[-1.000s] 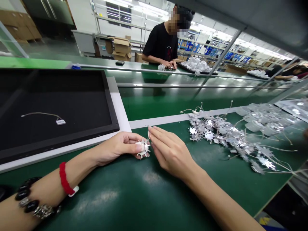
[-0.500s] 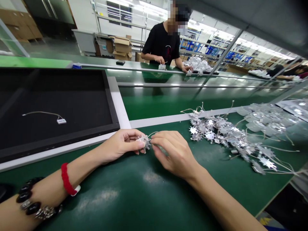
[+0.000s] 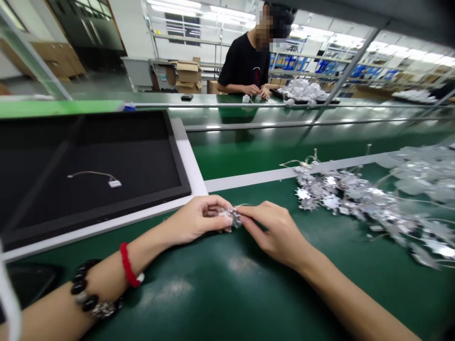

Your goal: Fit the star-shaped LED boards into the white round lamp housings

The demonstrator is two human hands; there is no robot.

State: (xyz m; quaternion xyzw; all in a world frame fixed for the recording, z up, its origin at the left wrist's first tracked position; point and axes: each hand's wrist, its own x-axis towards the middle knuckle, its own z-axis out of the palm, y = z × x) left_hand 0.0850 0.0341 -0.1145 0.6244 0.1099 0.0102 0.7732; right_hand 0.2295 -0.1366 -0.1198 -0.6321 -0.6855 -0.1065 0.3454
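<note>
Over the green bench, my left hand (image 3: 204,218) is closed with thumb and fingers on a small silvery metal piece (image 3: 234,218) with toothed edges. My right hand (image 3: 272,227) pinches at the right edge of that same piece, thumb and forefinger together. A thin pale wire (image 3: 245,204) shows just above the right fingertips; where it joins the piece is hidden. To the right lies a heap of similar toothed metal pieces (image 3: 332,201) with pale wires.
Left stands a black tray (image 3: 142,147) with a white-grey rim, holding a small white part with a wire (image 3: 114,183). Translucent plastic pieces (image 3: 423,175) lie far right. Across the bench a person in black (image 3: 245,64) handles small white parts beside a piled tray (image 3: 305,91).
The view has shifted, so the bench items sit further right in the picture. My right fingertips have closed in against the metal piece. The co-worker's hands have come together.
</note>
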